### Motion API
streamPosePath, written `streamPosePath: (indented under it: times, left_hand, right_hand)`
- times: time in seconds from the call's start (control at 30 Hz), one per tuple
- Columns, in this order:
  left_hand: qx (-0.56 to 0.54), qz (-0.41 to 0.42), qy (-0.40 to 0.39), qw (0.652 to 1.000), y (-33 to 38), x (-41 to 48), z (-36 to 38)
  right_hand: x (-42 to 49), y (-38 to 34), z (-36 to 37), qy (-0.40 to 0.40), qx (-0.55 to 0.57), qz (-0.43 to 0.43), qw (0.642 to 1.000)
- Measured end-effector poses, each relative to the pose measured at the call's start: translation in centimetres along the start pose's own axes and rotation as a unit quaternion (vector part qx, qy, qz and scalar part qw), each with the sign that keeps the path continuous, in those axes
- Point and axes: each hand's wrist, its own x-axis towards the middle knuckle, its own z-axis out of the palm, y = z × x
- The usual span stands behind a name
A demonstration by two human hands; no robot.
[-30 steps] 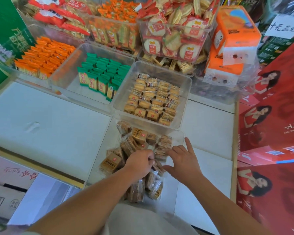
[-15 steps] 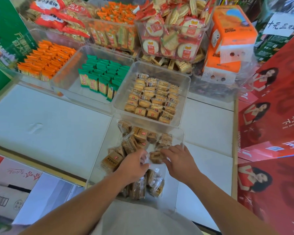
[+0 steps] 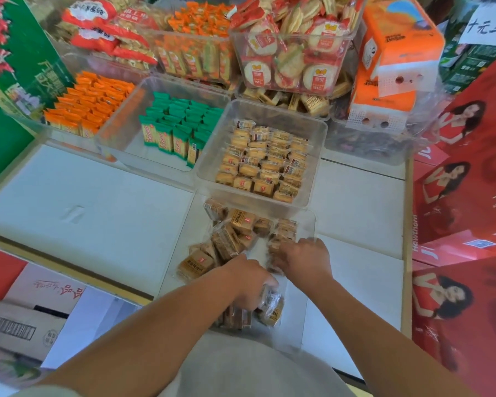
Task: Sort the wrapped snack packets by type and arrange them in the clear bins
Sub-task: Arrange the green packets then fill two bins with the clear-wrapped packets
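My left hand (image 3: 249, 285) grips a brown biscuit packet (image 3: 269, 300) in the near clear bin (image 3: 190, 233); my right hand (image 3: 305, 257) pinches a second packet (image 3: 278, 247).

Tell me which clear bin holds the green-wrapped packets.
The middle bin, between the orange-packet bin and the tan-biscuit bin; only its packets have green wrappers.

Left grip (image 3: 249, 285) clutched brown packets (image 3: 226, 242) at the near end of the near clear bin (image 3: 308, 224) on the white desk (image 3: 83, 210). Right grip (image 3: 305, 259) curled over packets by the bin's right wall. Tan-packet bin (image 3: 318, 156) sat right behind.
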Motion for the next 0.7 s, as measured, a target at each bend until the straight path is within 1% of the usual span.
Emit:
streamPosePath:
  times: [0.03, 0.13, 0.27, 0.37, 0.4, 0.47, 0.53, 0.63, 0.7]
  left_hand:
    - [0.004, 0.007, -0.017, 1.0, -0.1, 0.2, -0.3]
    - [0.012, 0.03, -0.02, 0.999, -0.5, 0.1, -0.8]
    - [-0.049, 0.01, -0.004, 0.999, -1.6, 0.2, -1.4]
    - [-0.129, -0.016, 0.045, 0.99, -2.6, 0.4, -1.9]
    - [-0.164, -0.029, 0.068, 0.984, -2.9, 0.3, -1.9]
    - [-0.25, -0.065, 0.126, 0.958, -3.6, 0.2, -1.5]
    - [-0.321, -0.096, 0.17, 0.927, -3.7, 0.2, -0.9]
    - [-0.38, -0.108, 0.2, 0.897, -2.9, 0.3, 0.4]
    - [-0.397, -0.117, 0.206, 0.887, -2.2, 0.3, 0.9]
  right_hand:
    - [-0.2, 0.3, 0.0, 0.002, 0.013, -0.016, 1.0]
    - [-0.9, 1.6, 0.7, 0.015, 0.07, -0.077, 0.995]
    - [-3.1, 1.8, 1.5, 0.016, 0.105, -0.101, 0.989]
    - [-4.2, 1.6, 1.9, -0.008, 0.152, -0.11, 0.982]
    - [-4.2, 1.5, 1.9, -0.018, 0.159, -0.105, 0.982]
    - [-4.2, 0.8, 1.7, -0.034, 0.157, -0.084, 0.984]
    - [-3.9, 0.0, 1.6, -0.022, 0.151, -0.055, 0.987]
    - [-3.5, -0.4, 2.1, 0.039, 0.118, -0.024, 0.992]
    - [-3.4, -0.6, 2.0, 0.042, 0.102, -0.006, 0.994]
